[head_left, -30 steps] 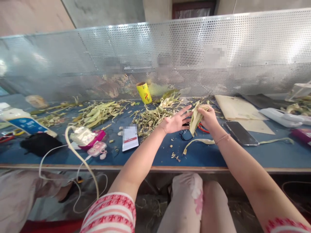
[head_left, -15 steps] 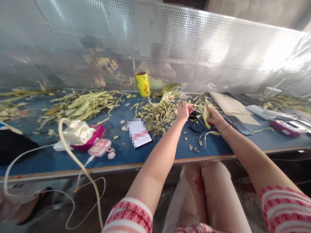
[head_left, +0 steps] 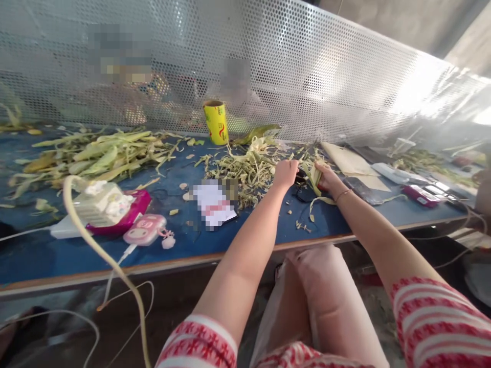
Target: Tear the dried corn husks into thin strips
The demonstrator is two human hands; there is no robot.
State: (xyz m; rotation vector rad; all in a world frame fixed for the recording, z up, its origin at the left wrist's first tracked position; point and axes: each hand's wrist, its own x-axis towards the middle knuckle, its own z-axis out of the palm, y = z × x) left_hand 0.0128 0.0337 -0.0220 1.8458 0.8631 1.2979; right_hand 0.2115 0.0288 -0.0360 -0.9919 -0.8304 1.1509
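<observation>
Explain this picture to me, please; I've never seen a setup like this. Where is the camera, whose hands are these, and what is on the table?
There is no robot here: these are a person's own bare hands, seen by a camera worn on the head, looking forward and down. The right hand holds a pale green leaf strip. The left hand is curled beside it; whatever it may grip is hidden. On the blue table lie shredded leaf scraps, a heap of longer leaves and a small pink case. A yellow printed tube stands before the perforated metal screen.
</observation>
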